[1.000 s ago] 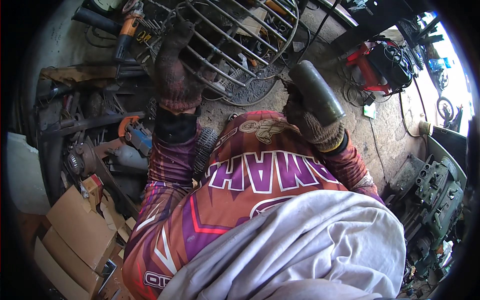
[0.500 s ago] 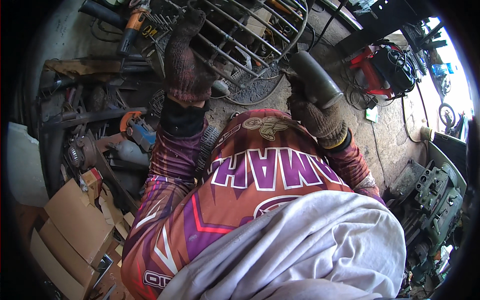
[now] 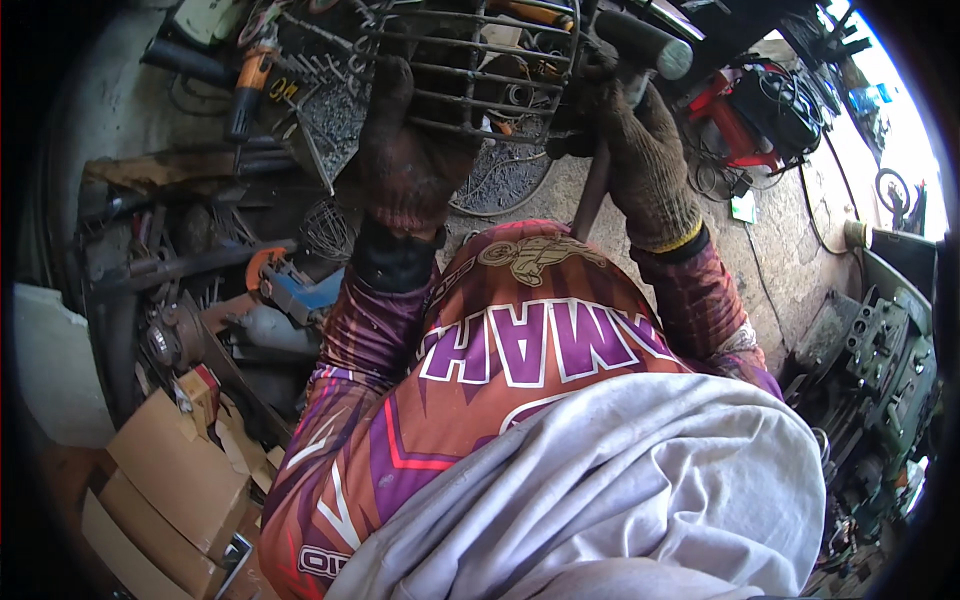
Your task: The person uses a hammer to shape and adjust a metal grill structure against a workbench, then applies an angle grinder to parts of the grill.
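A metal cage of welded bars is at the top middle. My left hand, in a dark, dirty knitted glove, is closed at the cage's left lower edge; its fingertips are partly hidden. To the right of the cage, my right hand, in a brown knitted glove, is wrapped round a hammer with a thick cylindrical grey head. A handle-like bar slants down below that hand. The hammer's head is beside the cage's right side; whether they touch I cannot tell.
An orange angle grinder lies upper left. Metal scraps, a blue tool and cardboard boxes crowd the left. A red-and-black machine with cables stands right on the concrete floor. Green-grey machinery is lower right.
The hammer has swung up and away, its head now higher beside the cage. The cage has turned and shifted up and left. My left hand has moved slightly right and down.
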A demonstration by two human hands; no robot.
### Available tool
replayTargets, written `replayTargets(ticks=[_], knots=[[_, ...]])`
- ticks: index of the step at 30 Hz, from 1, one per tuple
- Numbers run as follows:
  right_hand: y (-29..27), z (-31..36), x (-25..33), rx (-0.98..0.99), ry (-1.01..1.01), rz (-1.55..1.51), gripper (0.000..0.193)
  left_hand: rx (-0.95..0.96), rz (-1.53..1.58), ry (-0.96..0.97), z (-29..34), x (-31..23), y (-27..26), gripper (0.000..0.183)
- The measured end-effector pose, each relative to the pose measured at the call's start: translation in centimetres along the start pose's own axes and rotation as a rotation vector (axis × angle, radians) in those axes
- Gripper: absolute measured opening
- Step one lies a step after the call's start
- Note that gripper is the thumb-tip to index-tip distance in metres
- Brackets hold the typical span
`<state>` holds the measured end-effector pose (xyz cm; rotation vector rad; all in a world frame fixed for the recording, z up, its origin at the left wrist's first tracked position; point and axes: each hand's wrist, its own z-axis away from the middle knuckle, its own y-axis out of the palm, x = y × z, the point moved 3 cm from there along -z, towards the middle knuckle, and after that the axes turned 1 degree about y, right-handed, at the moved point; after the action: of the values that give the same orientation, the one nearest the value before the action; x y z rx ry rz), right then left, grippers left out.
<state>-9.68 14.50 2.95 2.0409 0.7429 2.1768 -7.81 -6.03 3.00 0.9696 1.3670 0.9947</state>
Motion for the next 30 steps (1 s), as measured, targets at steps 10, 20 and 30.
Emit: replayTargets(ticks=[10, 20, 30], knots=[[-1.2, -0.4, -0.1, -0.178, 0.045, -0.141, 0.039, 0.167, -0.087, -0.147, 1.9, 3.7, -0.7, 0.041], [-1.7, 0.6, 3.2, -0.121, -0.182, 0.004, 0.032, 0.408, -0.912, -0.316, 3.8, 4.6, -4.1, 0.052], [-2.8, 0.1, 4.3, 0.353, -0.443, 0.649, 0.045, 0.238, -1.331, 0.004, 2.7, -2.2, 1.3, 0.032]])
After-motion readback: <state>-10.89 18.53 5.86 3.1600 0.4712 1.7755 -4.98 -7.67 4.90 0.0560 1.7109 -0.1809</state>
